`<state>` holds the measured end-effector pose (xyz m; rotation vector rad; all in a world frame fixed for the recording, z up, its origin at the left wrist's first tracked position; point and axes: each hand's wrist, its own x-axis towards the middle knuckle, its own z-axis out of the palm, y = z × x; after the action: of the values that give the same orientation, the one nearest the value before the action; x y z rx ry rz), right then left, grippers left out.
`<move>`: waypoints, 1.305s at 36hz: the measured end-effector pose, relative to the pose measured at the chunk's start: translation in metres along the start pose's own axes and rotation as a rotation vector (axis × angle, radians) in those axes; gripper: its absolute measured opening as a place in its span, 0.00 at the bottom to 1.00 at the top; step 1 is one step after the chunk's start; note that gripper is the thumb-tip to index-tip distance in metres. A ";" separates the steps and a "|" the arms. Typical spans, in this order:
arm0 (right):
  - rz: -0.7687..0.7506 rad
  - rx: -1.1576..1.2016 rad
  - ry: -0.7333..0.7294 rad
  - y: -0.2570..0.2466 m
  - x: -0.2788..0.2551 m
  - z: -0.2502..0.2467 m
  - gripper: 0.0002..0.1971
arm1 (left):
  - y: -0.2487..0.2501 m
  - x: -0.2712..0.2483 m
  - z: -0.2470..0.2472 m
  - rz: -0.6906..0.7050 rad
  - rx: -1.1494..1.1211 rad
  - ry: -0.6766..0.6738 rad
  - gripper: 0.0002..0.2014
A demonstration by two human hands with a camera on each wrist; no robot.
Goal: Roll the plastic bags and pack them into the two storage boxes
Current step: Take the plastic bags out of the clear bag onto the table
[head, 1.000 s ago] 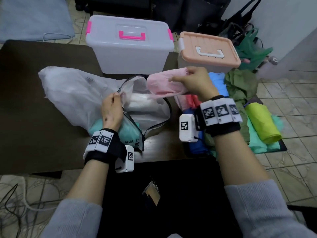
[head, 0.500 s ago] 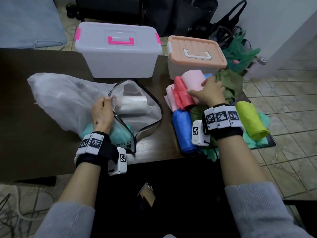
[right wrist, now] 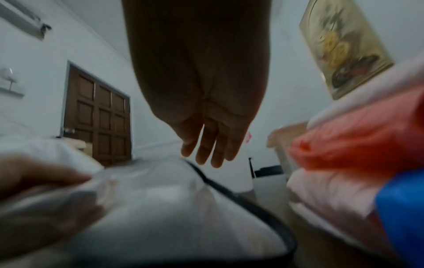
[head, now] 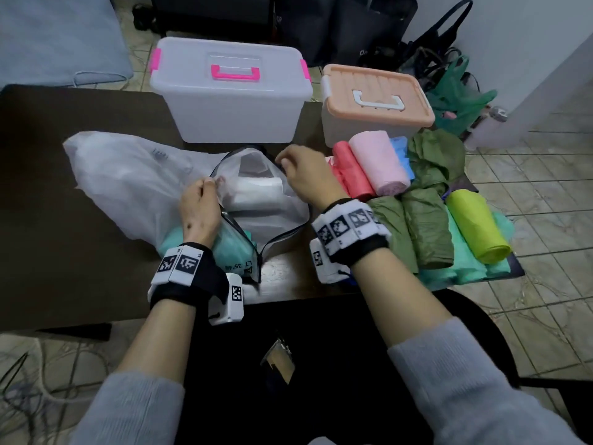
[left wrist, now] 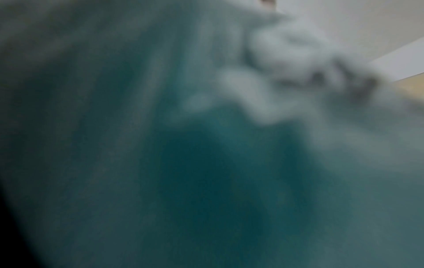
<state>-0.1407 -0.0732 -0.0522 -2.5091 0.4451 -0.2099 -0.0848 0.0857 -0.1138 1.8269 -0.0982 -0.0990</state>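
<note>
A clear zip pouch (head: 282, 220) with a black zipper rim lies open on the dark table (head: 64, 236). Inside it are a white roll (head: 256, 194) and a teal bag (head: 231, 248). My left hand (head: 208, 187) pinches the pouch's near-left rim; the left wrist view shows only blurred teal and white plastic. My right hand (head: 285, 162) hovers over the pouch's mouth with its fingers (right wrist: 206, 154) loose, holding nothing. To the right lie a pink roll (head: 378, 162) and a red roll (head: 351, 175). Behind stand a clear box with pink handle (head: 231, 94) and a peach-lidded box (head: 375, 101), both closed.
A large white plastic bag (head: 128, 178) sprawls left of the pouch. Right of the rolls lie a blue bag (head: 401, 152), folded olive bags (head: 426, 220), a yellow-green roll (head: 475, 226) and mint bags (head: 465, 264), reaching the table's right edge. More bags sit on the floor beyond.
My right hand set the pink roll down beside the red roll, let go, and moved left to the pouch's mouth. The left hand kept its hold on the pouch.
</note>
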 end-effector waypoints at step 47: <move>0.520 0.443 0.088 0.028 -0.053 -0.090 0.21 | 0.004 0.001 0.002 -0.127 -0.014 -0.026 0.14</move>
<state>-0.2196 -0.1225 0.0025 -1.8870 0.9523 -0.1874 -0.0845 0.0828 -0.1107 1.8174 0.0000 -0.2126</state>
